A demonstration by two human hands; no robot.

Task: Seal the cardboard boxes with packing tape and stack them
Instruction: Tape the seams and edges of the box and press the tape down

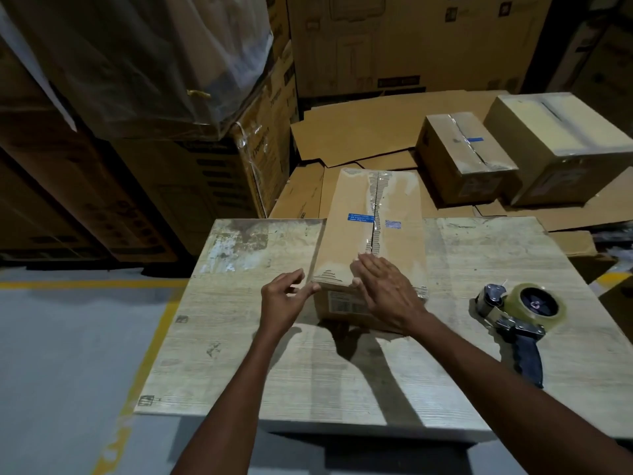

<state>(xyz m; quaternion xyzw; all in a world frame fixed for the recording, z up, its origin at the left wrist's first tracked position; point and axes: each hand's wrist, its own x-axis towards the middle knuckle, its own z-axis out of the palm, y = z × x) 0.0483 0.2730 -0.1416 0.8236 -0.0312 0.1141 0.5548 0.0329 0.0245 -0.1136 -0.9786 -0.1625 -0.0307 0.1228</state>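
Tall stacks of big cartons fill the far side, and those on the far left are wrapped in clear plastic; their print is too blurred to read. Flattened cardboard sheets cover the ground beyond the table. The pale wood-grain table fills the near middle, with a yellow floor line to its left.

Two taped boxes sit side by side on the sheets at far right, the larger box to the right of the smaller box.

The cardboard box lies on the table's far middle. Its long axis runs near to far, and its far end juts past the table's far edge. The top seam follows that axis, edged with torn paper and scraps of clear tape.

The tape dispenser lies on the table's right side, well apart from the box, roll at the far end and dark handle pointing near.

The right hand rests flat on the box's near top edge, with straight, close-set fingers pointing far-left. The left hand is at the near left corner with loosely curled, spread fingers that hold nothing; its fingertips touch the corner.

A blue label crosses the seam, and a barcode label is on the near face; the writing on both is too small to read.
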